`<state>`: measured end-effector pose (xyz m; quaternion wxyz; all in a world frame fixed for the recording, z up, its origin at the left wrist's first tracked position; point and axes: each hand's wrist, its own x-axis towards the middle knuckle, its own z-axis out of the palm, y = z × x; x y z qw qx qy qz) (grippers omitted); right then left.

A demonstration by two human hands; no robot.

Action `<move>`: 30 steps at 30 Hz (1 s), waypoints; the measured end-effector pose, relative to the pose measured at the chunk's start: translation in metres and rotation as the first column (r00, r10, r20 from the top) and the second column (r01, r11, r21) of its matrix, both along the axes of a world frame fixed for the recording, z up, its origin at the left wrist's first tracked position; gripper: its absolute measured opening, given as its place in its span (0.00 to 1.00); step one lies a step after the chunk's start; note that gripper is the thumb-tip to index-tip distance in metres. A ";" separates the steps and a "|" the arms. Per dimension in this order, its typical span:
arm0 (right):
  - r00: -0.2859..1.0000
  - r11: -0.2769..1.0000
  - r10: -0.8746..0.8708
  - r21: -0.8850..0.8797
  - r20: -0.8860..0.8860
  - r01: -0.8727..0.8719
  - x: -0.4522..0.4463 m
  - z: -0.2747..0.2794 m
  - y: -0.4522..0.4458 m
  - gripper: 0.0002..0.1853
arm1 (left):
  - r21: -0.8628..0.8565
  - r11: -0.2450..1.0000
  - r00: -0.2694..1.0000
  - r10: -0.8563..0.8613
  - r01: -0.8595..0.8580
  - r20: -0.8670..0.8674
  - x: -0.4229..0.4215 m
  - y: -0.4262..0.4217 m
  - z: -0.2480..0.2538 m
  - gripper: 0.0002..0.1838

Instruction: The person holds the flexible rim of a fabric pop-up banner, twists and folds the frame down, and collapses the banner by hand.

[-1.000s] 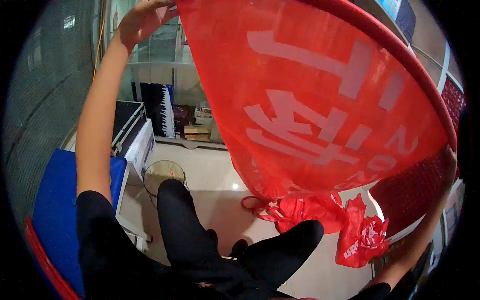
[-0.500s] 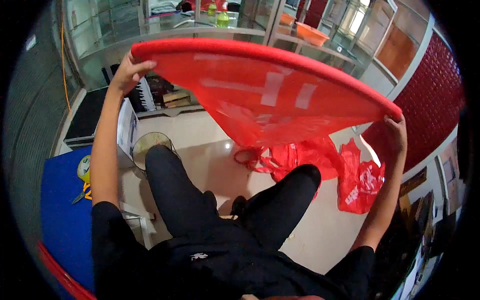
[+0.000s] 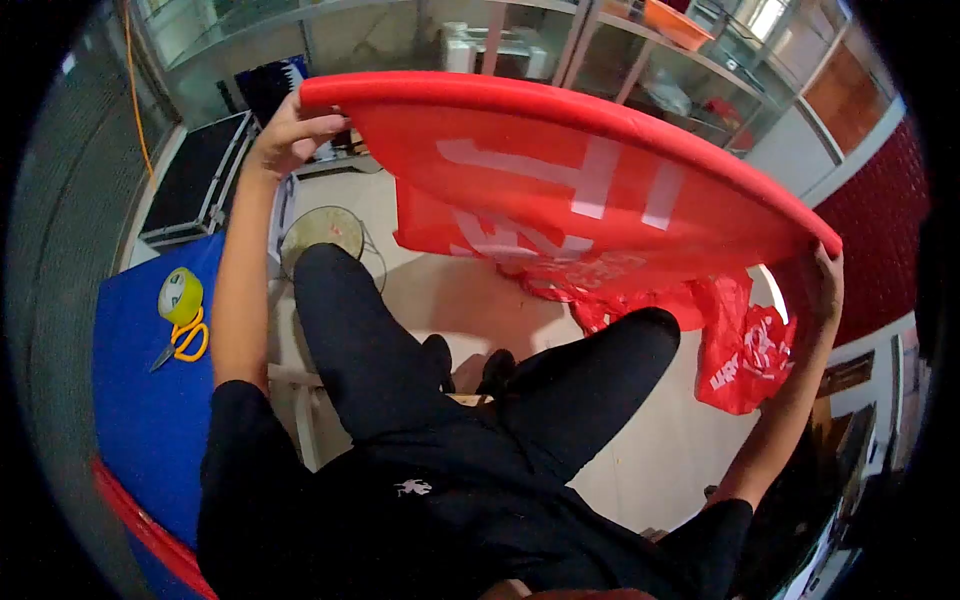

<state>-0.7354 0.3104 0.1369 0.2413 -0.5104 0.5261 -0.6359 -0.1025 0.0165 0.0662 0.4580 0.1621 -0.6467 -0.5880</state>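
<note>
A wide red banner (image 3: 520,150) with large white lettering is stretched across in front of me, its top edge forming a thick roll that bows away. My left hand (image 3: 285,140) grips the left end of that roll, thumb pointing inward. At the opposite end, my right hand (image 3: 830,285) is closed around the roll, its fingers partly hidden. The sheet hangs down from the roll above my knees. Below it, crumpled red material with white print (image 3: 745,365) lies on the floor at the right; I cannot tell whether it all belongs to the same banner.
On the blue surface (image 3: 130,400) at left are orange-handled scissors (image 3: 188,338), a yellow tape roll (image 3: 181,296) and a long red roll (image 3: 150,530). A round stool (image 3: 325,232) stands by my left knee, a black case (image 3: 195,180) beyond. Glass cabinets (image 3: 370,45) and an orange basin (image 3: 678,24) are ahead.
The hanging sheet has swung and spread, showing more of its lettering. Both hands keep their grip on the roll's ends. The view has shifted, so the cabinets sit higher.
</note>
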 end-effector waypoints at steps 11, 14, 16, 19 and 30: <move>0.977 0.963 -0.160 0.195 -0.138 0.185 -0.075 -0.031 0.030 0.23 | -0.148 0.986 0.982 0.104 -0.081 0.156 -0.025 -0.013 -0.021 0.20; 0.984 0.970 -0.169 0.168 -0.064 0.177 -0.056 -0.035 0.021 0.22 | -0.126 0.974 0.962 0.208 -0.187 0.177 -0.024 -0.015 -0.026 0.22; 0.986 0.972 -0.161 0.167 -0.034 0.164 -0.032 -0.032 0.020 0.21 | -0.223 0.937 0.916 0.320 -0.268 0.242 -0.022 -0.018 -0.029 0.23; 0.973 0.976 -0.158 0.124 -0.171 0.180 -0.002 -0.038 0.007 0.19 | 0.008 0.960 0.956 0.279 -0.280 0.089 -0.003 -0.023 -0.043 0.19; 0.999 0.987 -0.048 0.149 -0.027 0.051 0.024 -0.045 -0.018 0.25 | 0.074 0.960 0.961 0.274 -0.271 -0.034 0.036 -0.051 -0.062 0.26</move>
